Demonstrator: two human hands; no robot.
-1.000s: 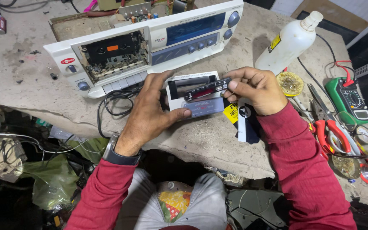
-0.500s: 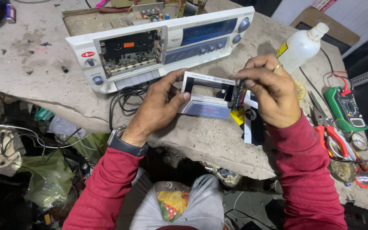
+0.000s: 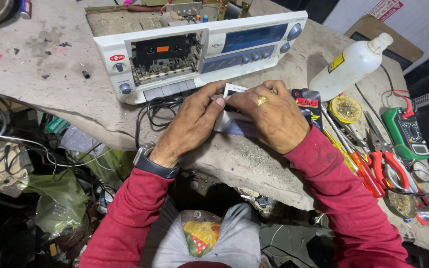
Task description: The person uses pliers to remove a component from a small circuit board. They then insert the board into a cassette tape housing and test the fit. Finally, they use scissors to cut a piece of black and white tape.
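Cassette door panel [image 3: 234, 121], small and white with a clear window, pressed between two hands at the near edge of a rough concrete workbench [image 3: 50, 94].

Both hands are closed on the panel: the left hand [image 3: 192, 124] grips its left end with fingers curled over the top, and the right hand [image 3: 274, 119], wearing a ring, covers most of it from above, so only a white corner and a pale lower edge show. It lies just in front of a white cassette deck [image 3: 199, 52] whose tape bay stands open. It looks like thin moulded plastic: light, stiff, and likely to crack or scratch at the window, so best held by its outer edges. To the right lie a white plastic bottle [image 3: 348, 67], red-handled pliers [image 3: 391, 168] and a green multimeter [image 3: 405, 131].
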